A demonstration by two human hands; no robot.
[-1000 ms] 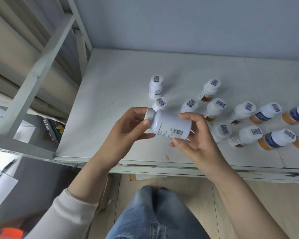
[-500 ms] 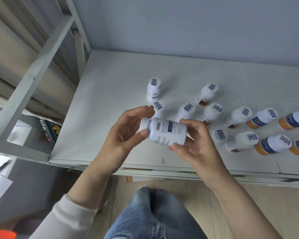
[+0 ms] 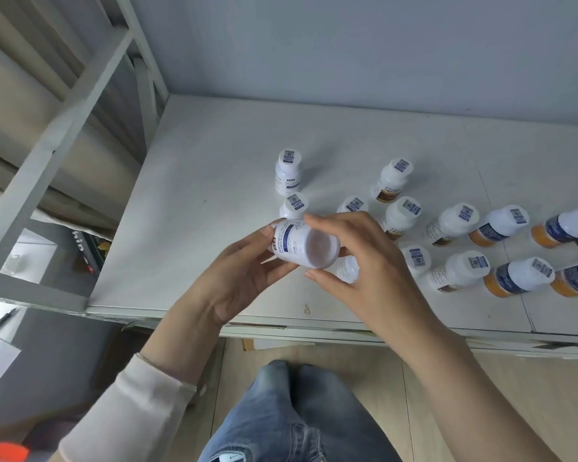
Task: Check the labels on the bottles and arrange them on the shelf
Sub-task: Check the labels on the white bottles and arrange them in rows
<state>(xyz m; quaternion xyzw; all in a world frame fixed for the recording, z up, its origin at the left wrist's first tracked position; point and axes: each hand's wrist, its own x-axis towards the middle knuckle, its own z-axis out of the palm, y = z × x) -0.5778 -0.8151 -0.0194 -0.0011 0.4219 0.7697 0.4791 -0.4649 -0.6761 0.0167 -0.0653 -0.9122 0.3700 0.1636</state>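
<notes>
A white bottle with a blue label (image 3: 302, 243) lies tilted between both hands above the white shelf board (image 3: 197, 195), its round base turned toward me. My left hand (image 3: 244, 275) holds its cap end with thumb and fingers curled round it. My right hand (image 3: 361, 261) grips the base end, fingers over the top and thumb below. Several more white-capped bottles stand on the board: one alone at the back (image 3: 288, 171), another just behind the held bottle (image 3: 294, 205), brown-labelled ones (image 3: 392, 180) in the middle, and orange ones with blue labels (image 3: 514, 276) at the right.
A grey wall (image 3: 347, 45) backs the board. White shelf-frame bars (image 3: 57, 138) rise at the left, with books (image 3: 87, 251) below them. The board's front edge (image 3: 314, 325) runs just below my wrists. My jeans-clad legs (image 3: 294, 415) and wooden floor lie underneath.
Both hands have turned the bottle: a second ago its barcode side faced me, then the blue label, and now its base points toward me. The standing bottles have not moved.
</notes>
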